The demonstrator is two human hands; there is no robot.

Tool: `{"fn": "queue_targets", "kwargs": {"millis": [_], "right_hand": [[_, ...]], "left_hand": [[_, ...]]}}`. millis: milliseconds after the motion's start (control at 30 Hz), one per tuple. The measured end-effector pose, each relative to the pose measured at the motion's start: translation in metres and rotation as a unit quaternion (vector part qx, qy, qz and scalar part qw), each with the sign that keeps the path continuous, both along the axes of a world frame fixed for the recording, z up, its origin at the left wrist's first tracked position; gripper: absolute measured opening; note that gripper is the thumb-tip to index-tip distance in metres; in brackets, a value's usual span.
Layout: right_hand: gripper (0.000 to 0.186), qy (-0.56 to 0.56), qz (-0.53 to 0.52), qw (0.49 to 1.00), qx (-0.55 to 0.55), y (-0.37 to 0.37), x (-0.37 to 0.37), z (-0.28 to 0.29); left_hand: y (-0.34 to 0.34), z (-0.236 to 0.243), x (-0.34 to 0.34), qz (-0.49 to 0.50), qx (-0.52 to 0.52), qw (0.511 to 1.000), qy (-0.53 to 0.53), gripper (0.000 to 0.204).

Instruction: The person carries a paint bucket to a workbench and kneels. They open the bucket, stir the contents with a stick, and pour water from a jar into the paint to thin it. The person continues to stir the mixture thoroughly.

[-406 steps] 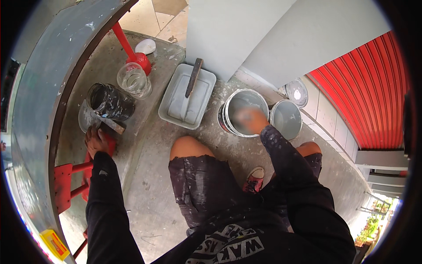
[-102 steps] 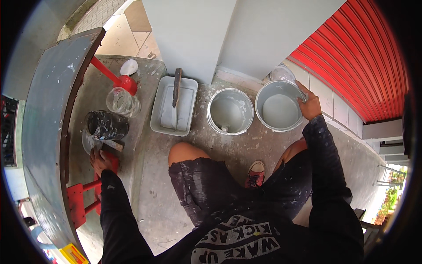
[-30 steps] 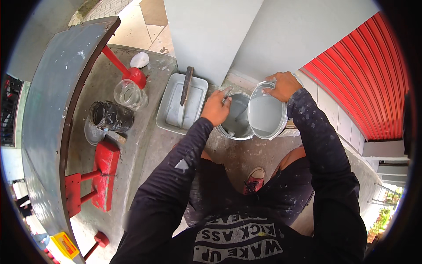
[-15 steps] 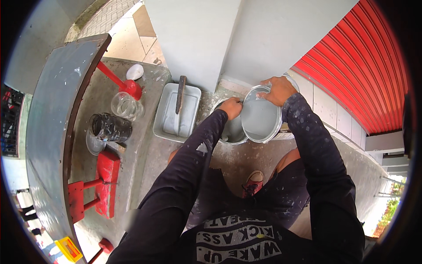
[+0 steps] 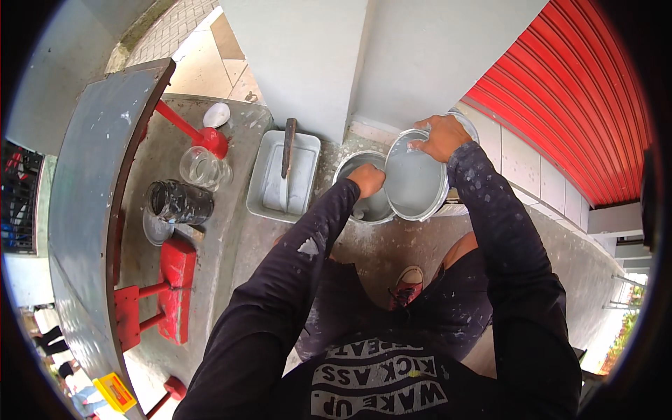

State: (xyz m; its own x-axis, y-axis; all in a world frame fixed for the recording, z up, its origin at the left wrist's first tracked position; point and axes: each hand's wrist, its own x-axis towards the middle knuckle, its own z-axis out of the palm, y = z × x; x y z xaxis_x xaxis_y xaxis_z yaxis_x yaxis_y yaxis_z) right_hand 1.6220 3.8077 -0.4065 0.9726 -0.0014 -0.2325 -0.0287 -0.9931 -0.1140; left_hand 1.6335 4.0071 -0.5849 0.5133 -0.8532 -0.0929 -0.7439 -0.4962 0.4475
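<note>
My right hand (image 5: 446,138) is closed on the upper rim of a tilted metal-grey pail (image 5: 414,176), whose pale grey, paint-coated inside faces me. The pail leans over the right side of a second grey pail (image 5: 379,207) standing on the floor. Over the mouth of that second pail is my left hand (image 5: 367,180), fingers curled in a fist beside the tilted rim. Whatever the left fingers hold, if anything, is hidden. Grey paint coats the second pail's inside. Both dark sleeves have paint flecks.
Left of the pails lies a paint tray (image 5: 257,183) with a dark-handled tool (image 5: 288,148) across it. Further left are a clear jar (image 5: 199,168), a paint-smeared black jar (image 5: 180,203), red seats (image 5: 176,290) and a grey tabletop (image 5: 94,182). A red shutter (image 5: 567,105) stands at right.
My left hand has moved slightly toward me over the standing pail, showing more of its far rim. My right hand still grips the tilted pail, which has shifted a little away from me.
</note>
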Motion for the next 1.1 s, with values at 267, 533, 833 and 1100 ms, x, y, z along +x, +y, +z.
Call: {"fn": "queue_targets", "kwargs": {"millis": [267, 533, 833, 1100], "right_hand": [[0.058, 0.003, -0.016, 1.0, 0.006, -0.009, -0.005, 0.005], [0.078, 0.054, -0.111, 0.988, 0.087, -0.082, -0.016, -0.01], [0.065, -0.009, -0.276, 0.877, 0.394, -0.198, -0.075, -0.153], [0.065, -0.074, -0.394, 0.786, 0.471, -0.21, -0.116, -0.2]], "left_hand": [[0.006, 0.025, -0.025, 0.268, -0.065, 0.81, 0.517, 0.037], [0.037, -0.02, -0.023, 0.085, -0.098, 0.99, 0.059, 0.044], [0.066, 0.04, -0.054, 0.002, 0.097, 0.987, -0.132, 0.063], [0.098, 0.069, -0.044, -0.127, 0.107, 0.977, -0.133, 0.068]]}}
